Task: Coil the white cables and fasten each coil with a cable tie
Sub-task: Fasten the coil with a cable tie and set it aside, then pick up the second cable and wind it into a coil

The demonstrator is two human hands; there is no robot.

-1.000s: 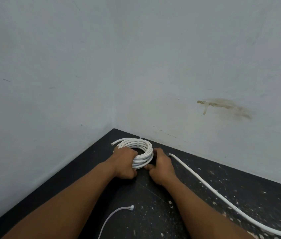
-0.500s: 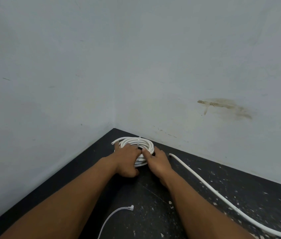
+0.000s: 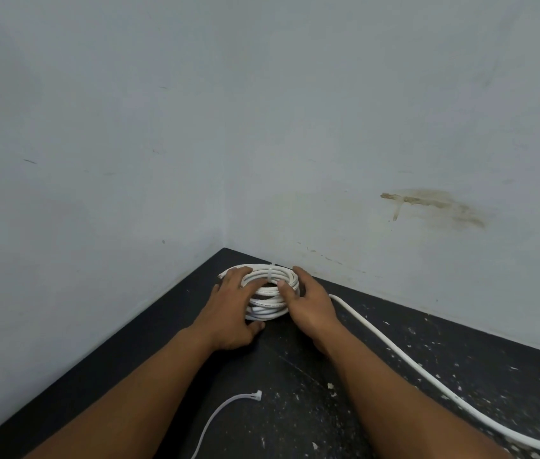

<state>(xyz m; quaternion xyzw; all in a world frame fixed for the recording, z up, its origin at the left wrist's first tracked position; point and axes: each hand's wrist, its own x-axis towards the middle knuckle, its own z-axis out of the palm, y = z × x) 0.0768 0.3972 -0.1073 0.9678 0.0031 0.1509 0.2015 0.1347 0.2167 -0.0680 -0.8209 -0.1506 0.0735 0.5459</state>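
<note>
While the coil of white cable (image 3: 270, 294) sits on the dark floor (image 3: 295, 376), tight in the corner where the two walls meet, both hands are on it.

Left hand (image 3: 232, 313): fingers draped over the coil's left rim, thumb low at the front edge by the floor. Wrapped round the bundle, so it's holding the coil.

Right hand (image 3: 311, 306): thumb tip hooked into the centre hole, fingers curled round the outer right side. The coil's right flank is clamped between thumb and fingers.

The coil is several turns high and lies flat. A fastened cable tie (image 3: 271, 274), also white, is cinched across its far side, with a short tail sticking up. One cable end pokes out at the left rim, just beside the left fingertips.

The loose white cable (image 3: 411, 362) is uncoiled. Its end lies just beside the right wrist, apart from the coil. It runs right and toward the camera and leaves the frame at the lower right corner.

The spare cable tie (image 3: 225, 409) lies open on the floor between the forearms, well apart from the coil. Its head points right and its strap curves off the bottom edge.

The floor is flecked with white specks, mostly on the right. The right wall (image 3: 361, 127) is pale grey with a brownish stain (image 3: 434, 207), and the left wall (image 3: 63, 193) has a few small marks.
</note>
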